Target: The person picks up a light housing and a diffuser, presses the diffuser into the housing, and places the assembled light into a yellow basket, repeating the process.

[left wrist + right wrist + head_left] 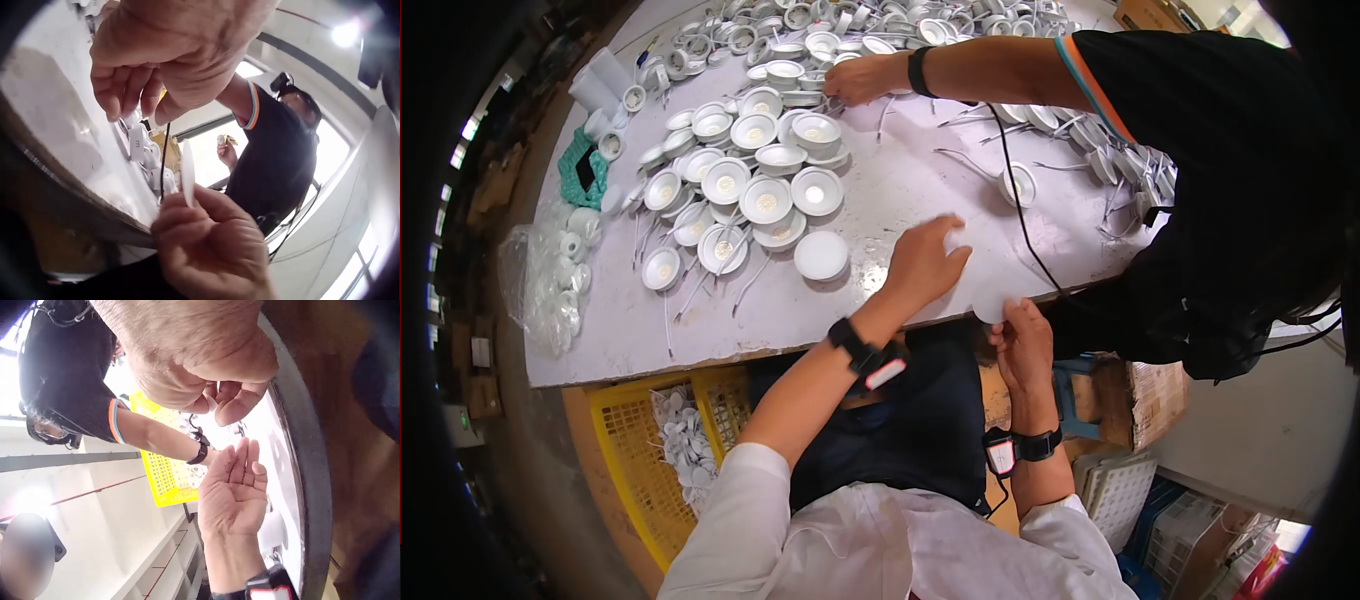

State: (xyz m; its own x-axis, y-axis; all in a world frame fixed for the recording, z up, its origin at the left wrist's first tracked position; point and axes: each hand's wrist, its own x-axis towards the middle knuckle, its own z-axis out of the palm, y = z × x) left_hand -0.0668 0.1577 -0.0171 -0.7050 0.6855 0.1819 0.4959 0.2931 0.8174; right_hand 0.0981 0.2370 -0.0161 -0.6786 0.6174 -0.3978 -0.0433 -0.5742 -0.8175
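A thin white round disc (990, 304) is pinched between the thumb and fingers of my right hand (1026, 345), at the table's front edge. Seen edge-on in the left wrist view, the disc (188, 174) stands up from the fingertips. My left hand (925, 262) hovers over the table just left of it, fingers loosely bent; its palm (234, 503) shows bare in the right wrist view. Left of that hand, a white-faced round lamp (821, 256) lies beside a heap of white round downlights (766, 200) with wire tails. A single downlight (1018, 185) lies beyond my hands.
Another person's arm (1010, 72) reaches across from the right into the lamps. A black cable (1018, 200) hangs down near my hands. More downlights (1090, 135) line the right side. A yellow crate (625, 430) with small white parts sits below the table's front edge.
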